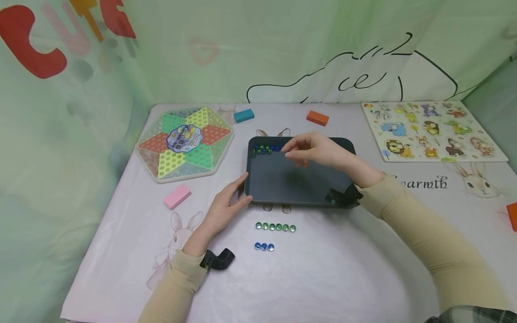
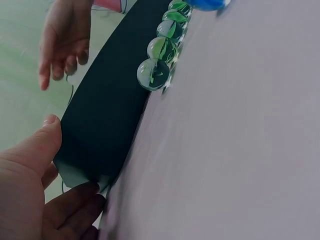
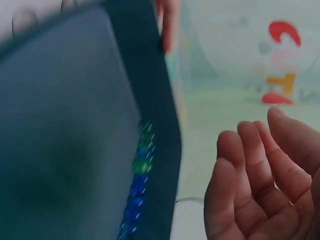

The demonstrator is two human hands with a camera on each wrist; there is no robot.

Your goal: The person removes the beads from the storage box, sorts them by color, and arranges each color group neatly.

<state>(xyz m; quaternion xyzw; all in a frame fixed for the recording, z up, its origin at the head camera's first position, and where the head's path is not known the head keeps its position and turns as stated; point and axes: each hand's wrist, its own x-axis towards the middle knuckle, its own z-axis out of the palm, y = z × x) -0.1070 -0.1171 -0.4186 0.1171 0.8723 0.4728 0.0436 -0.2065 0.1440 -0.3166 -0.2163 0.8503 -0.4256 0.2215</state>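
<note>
Marbles (image 1: 264, 150), green and blue glass ones, lie bunched along the far left edge of our dark tray (image 1: 299, 179), pressed against its raised rim. We see the tray sitting mid-table on the pale cloth, with bare cloth open in front of it and to its left, while the star-shaped checkers board (image 1: 185, 142) lies well apart at the far left and the animal puzzle board (image 1: 432, 131) well apart at the far right. Our left hand (image 1: 226, 207) rests against the tray's near left corner, thumb on the rim and fingers relaxed, gripping nothing. Our right hand (image 1: 315, 150) hovers over the tray's far edge, just beside the marbles, fingers loosely bent and spread; the right wrist view shows the palm empty. Near the tray's front edge, on the cloth, a row of green marbles (image 1: 275, 227) lies in a straight line, with a short row of blue marbles (image 1: 264, 246) just below it. A pink block (image 1: 177, 196) lies left of the left hand.
</note>
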